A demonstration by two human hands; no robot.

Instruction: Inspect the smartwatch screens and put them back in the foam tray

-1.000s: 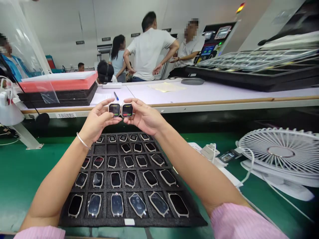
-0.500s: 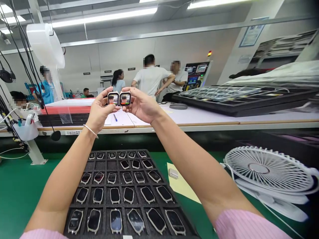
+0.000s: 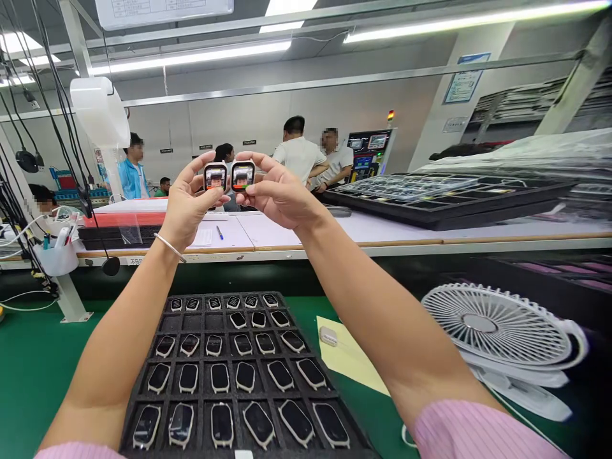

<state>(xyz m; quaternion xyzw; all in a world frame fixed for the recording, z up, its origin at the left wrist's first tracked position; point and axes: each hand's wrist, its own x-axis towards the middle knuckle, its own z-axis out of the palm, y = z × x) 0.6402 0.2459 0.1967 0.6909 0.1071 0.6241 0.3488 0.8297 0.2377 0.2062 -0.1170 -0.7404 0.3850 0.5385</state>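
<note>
My left hand (image 3: 184, 207) pinches a small white-framed watch body (image 3: 215, 176) with a lit screen, raised in front of me. Beside it, touching, my right hand (image 3: 277, 194) grips a second lit watch body (image 3: 243, 175). Both screens face me and show a camera picture. Below my arms lies a black foam tray (image 3: 165, 324) on the green mat, its pockets filled with several dark-screened watch bodies.
A white desk fan (image 3: 495, 331) lies at the right. A yellow paper with a small white piece (image 3: 328, 336) sits beside the tray. Across a white bench (image 3: 382, 226) stands another black tray (image 3: 444, 204), a pen, red and black foam stacks. Several people stand behind.
Both hands have risen with the two watch bodies, from just above the tray to head height. My view has tilted up, showing the ceiling lights and the people beyond.
</note>
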